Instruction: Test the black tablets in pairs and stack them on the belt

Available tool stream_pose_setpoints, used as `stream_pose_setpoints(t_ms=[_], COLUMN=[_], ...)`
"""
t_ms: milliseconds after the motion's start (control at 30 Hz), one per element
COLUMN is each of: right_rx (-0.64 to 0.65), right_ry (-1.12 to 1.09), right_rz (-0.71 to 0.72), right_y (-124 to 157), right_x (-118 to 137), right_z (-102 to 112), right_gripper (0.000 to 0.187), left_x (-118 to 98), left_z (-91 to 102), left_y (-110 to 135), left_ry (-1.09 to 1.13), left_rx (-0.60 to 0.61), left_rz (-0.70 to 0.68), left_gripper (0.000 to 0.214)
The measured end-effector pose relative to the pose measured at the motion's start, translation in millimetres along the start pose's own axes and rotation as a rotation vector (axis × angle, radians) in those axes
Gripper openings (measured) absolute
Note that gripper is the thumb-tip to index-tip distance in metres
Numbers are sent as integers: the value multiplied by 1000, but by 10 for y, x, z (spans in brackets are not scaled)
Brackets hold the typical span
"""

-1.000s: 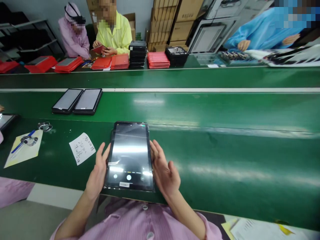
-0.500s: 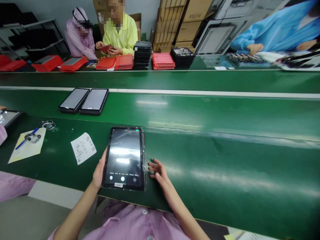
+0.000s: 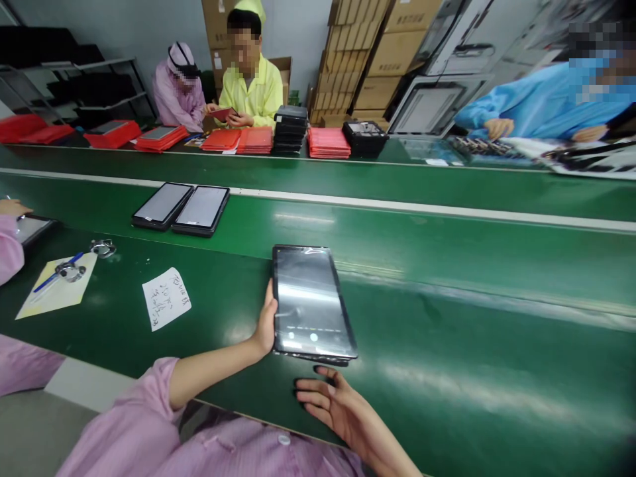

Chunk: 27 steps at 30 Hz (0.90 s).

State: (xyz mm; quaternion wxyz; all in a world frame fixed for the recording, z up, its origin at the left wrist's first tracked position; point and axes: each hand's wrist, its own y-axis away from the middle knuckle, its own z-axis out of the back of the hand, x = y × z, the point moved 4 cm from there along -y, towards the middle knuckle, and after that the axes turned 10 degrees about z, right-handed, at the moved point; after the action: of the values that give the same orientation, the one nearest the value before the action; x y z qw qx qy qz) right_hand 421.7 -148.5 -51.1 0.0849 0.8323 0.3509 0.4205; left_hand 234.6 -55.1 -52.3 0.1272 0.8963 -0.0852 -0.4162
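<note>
A black tablet (image 3: 311, 301) with a lit, glare-streaked screen is tilted over the green bench. My left hand (image 3: 268, 318) grips its left edge, thumb along the frame and the other fingers hidden behind it. Below the tablet's lower edge, my right hand (image 3: 330, 404) is apart from it, palm partly turned up and fingers spread, holding nothing. To the left lies a white note (image 3: 166, 298) with handwriting.
Two tablets (image 3: 201, 211) lie side by side further back. A yellow paper (image 3: 59, 288) with a blue pen is at left, near a co-worker's sleeve (image 3: 8, 248). Red sleeves (image 3: 328, 142) and a black stack (image 3: 290, 130) line the far bench, where people sit.
My left hand has carried the tablet to the right and turned it. My right hand has dropped lower, nearer my body, with its palm turned further up. The camera view has shifted slightly.
</note>
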Motion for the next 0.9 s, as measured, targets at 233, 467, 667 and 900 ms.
stream_pose_setpoints(t_ms=[233, 467, 667, 900], right_rx=[63, -64, -92, 61], right_ry=[-244, -341, -349, -98], right_rz=[-133, -233, -164, 212], right_y=[-366, -573, -989, -1700], right_x=[579, 841, 1253, 1637], right_z=[96, 130, 197, 225], right_gripper=[35, 41, 50, 40], left_x=[61, -306, -292, -227], left_z=[-307, -169, -158, -112], left_y=[-520, -835, -1162, -1166], left_ry=[-295, -752, -671, -433], left_rx=[248, 233, 127, 116], left_rz=[-89, -238, -213, -194], left_gripper=[90, 78, 71, 72])
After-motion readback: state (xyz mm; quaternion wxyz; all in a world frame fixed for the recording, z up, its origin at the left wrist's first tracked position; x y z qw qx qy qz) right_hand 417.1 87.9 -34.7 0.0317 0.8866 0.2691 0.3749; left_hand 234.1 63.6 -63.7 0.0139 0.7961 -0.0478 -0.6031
